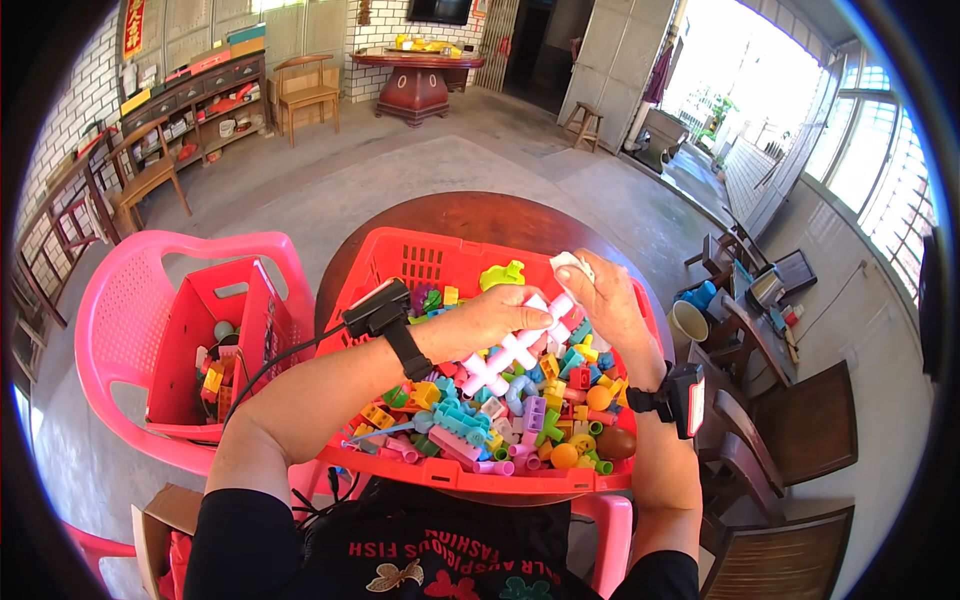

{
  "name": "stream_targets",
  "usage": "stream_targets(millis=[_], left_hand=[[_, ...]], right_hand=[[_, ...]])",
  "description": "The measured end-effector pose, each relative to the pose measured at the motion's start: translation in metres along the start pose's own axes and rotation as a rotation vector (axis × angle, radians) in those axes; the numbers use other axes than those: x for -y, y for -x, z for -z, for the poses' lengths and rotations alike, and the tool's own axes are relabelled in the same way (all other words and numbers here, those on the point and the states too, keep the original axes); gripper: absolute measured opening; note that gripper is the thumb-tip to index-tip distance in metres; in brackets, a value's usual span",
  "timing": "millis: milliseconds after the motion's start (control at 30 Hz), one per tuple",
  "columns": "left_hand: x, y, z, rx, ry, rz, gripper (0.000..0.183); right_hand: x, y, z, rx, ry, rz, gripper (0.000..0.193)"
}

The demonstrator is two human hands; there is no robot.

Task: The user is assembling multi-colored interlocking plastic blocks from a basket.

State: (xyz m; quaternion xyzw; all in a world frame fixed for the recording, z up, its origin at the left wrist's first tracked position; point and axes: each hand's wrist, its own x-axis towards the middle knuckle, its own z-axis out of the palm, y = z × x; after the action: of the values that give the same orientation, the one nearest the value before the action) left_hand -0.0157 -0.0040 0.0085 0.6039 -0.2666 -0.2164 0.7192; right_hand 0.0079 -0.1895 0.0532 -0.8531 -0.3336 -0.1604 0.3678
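Observation:
A joined row of pink and white toy pipe pieces [515,350] slants above the loose toys in the red basket [400,240]. My left hand [505,312] is closed on its upper part, thumb and fingers pinching it. At the upper end of the row, my right hand [608,295] is closed with a small white piece [572,262] between its fingers; its exact kind is hard to make out. Below both hands lie many colourful plastic building pieces, with a yellow-green piece [502,275] near the basket's far side and a brown egg-shaped piece [616,443] at the right.
The basket stands on a round dark wooden table [470,207]. On the left, a pink plastic chair [105,310] carries a red box [200,310] with more toys. Wooden chairs [800,430] and a beige bucket [688,325] stand at the right. An open cardboard box [165,515] sits lower left.

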Motion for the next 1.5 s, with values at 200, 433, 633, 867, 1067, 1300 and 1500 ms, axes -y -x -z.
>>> stream_targets(millis=[200,433,633,867,1067,1300,1500], left_hand=[[0.006,-0.002,0.002,-0.02,-0.145,-0.001,0.025],[-0.007,0.004,0.001,0.01,-0.011,-0.01,0.029],[-0.004,0.0,0.008,-0.054,-0.051,-0.041,0.032],[-0.006,0.002,0.015,-0.065,-0.053,-0.004,0.03],[0.002,-0.003,0.006,0.039,-0.12,-0.06,0.023],[0.004,-0.003,0.008,-0.027,-0.062,-0.084,0.031],[-0.004,0.002,0.011,-0.038,0.075,-0.028,0.039]], right_hand=[[0.001,0.001,-0.003,-0.033,0.184,0.036,0.033],[0.008,0.002,0.005,-0.016,-0.145,-0.023,0.027],[0.005,0.007,0.001,0.066,-0.544,-0.058,0.031],[0.011,0.005,0.008,0.163,-0.505,-0.144,0.035],[-0.004,0.002,-0.002,-0.003,-0.377,-0.106,0.021],[-0.012,0.001,-0.008,-0.145,-0.626,-0.183,0.02],[0.005,0.003,0.0,0.07,-0.825,-0.176,0.019]])
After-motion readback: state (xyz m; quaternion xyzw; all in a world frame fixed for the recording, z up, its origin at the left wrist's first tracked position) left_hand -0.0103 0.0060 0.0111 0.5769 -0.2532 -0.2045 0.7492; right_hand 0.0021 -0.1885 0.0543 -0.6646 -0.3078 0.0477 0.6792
